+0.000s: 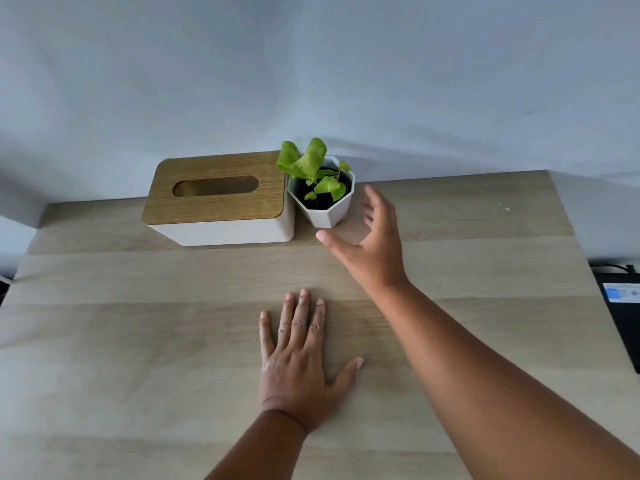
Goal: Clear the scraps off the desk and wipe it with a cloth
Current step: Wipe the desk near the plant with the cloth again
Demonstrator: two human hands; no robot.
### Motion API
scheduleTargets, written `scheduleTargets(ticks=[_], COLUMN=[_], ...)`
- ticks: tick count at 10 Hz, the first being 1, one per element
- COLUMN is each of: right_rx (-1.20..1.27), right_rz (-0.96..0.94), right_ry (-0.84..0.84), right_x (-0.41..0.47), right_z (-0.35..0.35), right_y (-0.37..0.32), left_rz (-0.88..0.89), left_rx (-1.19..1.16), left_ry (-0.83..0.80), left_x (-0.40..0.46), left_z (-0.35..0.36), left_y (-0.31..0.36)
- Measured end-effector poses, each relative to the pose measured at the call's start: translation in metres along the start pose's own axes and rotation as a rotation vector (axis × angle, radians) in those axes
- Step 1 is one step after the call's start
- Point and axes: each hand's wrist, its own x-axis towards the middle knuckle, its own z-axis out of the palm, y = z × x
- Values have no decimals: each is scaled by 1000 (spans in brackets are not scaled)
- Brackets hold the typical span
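The light wooden desk [138, 341] fills the lower view. My left hand [298, 362] lies flat on it, palm down, fingers straight and spread. My right hand [370, 244] hovers above the desk just right of a small white pot with a green plant [327, 206], fingers spread and holding nothing; its thumb points toward the pot's base without touching it. A few tiny white specks [506, 209] lie near the desk's far right corner. No cloth is in view.
A white tissue box with a wooden lid [221, 199] stands at the back, touching the pot's left side. A pale wall rises behind. A black device [623, 306] sits off the desk's right edge.
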Motion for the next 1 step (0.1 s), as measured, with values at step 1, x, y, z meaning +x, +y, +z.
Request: scheduleTargets(ticks=[1], right_rx=[-7], right_rz=[-8], right_ry=[15], right_x=[-19], right_z=[-8], right_y=[1], left_rz=[-8], left_rx=[-14], left_ry=[11], left_x=[1], left_z=[-1], left_y=[1])
